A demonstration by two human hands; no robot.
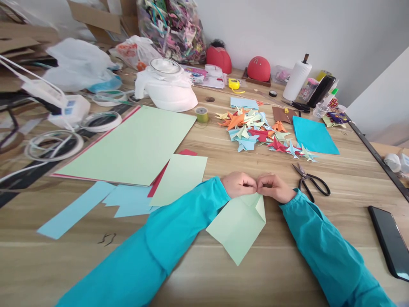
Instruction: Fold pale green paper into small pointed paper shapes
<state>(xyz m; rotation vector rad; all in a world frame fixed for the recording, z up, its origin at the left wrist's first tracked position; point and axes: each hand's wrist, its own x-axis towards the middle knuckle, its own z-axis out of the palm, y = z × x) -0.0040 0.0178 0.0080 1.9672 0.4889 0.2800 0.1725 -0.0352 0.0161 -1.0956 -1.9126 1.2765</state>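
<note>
A light green sheet of paper (pixel 238 228), partly folded, lies on the wooden table in front of me. My left hand (pixel 239 184) pinches its far corner, fingers curled together. Right beside it, my right hand (pixel 275 186) is closed on the same corner, and the two hands touch or nearly touch. A folded flap shows below the right fingers; the pinched tip itself is hidden. Black-handled scissors (pixel 310 181) lie open to the right of my right hand. Left of my left forearm rests another green sheet (pixel 182 175).
A large green sheet stack (pixel 128 145) and blue paper pieces (pixel 76 209) lie to the left. Folded paper cranes (pixel 255 130) are heaped beyond my hands, beside a blue sheet (pixel 316 135). A phone (pixel 390 241) lies at the right, a thread spool (pixel 201 114) further back.
</note>
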